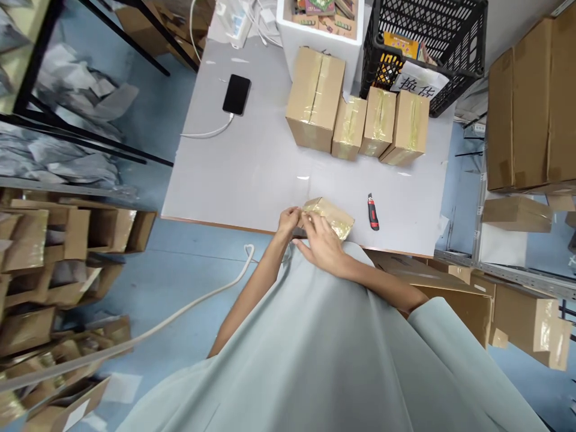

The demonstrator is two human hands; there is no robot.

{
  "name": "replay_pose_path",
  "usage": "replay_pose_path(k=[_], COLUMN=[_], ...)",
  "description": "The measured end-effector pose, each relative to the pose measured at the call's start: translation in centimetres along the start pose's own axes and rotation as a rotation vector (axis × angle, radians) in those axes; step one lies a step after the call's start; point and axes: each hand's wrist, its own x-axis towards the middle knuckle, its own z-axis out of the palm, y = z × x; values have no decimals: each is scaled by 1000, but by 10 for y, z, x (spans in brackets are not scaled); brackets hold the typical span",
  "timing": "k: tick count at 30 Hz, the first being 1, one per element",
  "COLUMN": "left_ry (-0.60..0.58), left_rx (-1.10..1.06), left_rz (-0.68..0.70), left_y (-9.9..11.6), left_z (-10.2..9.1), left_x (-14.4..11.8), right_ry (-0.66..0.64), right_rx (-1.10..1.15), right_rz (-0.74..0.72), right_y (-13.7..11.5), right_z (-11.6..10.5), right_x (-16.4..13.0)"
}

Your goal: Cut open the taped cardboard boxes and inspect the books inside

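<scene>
A small cardboard box (330, 210) with shiny tape on it lies at the front edge of the table, close to my body. At its left end is my left hand (288, 222), thumb and fingers pinched together; what sits between them is too small to make out. My right hand (324, 245) rests over the near side of the same box, with its fingers stretched out and its thumb apart, partly covering it. To the right of the box lies a red and black utility knife (373, 213), touched by neither hand.
Several taped cartons (315, 96) stand along the back of the grey table (225, 180). Behind them are a white foam box (285, 36) and a black crate (463, 48) with books. A phone (236, 95) on a cable lies at left. Shelved boxes (67, 234) flank the table.
</scene>
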Motion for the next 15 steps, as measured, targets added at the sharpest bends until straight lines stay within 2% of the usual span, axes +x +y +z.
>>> replay_pose_path(k=[4, 10, 13, 15], left_ry=[64, 103, 147, 177], left_rx=[16, -9, 9, 73], left_rz=[-44, -14, 73, 152], left_y=[-4, -7, -1, 4], left_z=[0, 2, -2, -8], left_x=[2, -16, -17, -14], right_ry=[121, 289, 299, 287], right_rx=[90, 218, 291, 317], right_rz=[56, 67, 97, 142], right_y=[41, 87, 100, 107], right_z=[-5, -21, -28, -24], right_x=[0, 3, 1, 0])
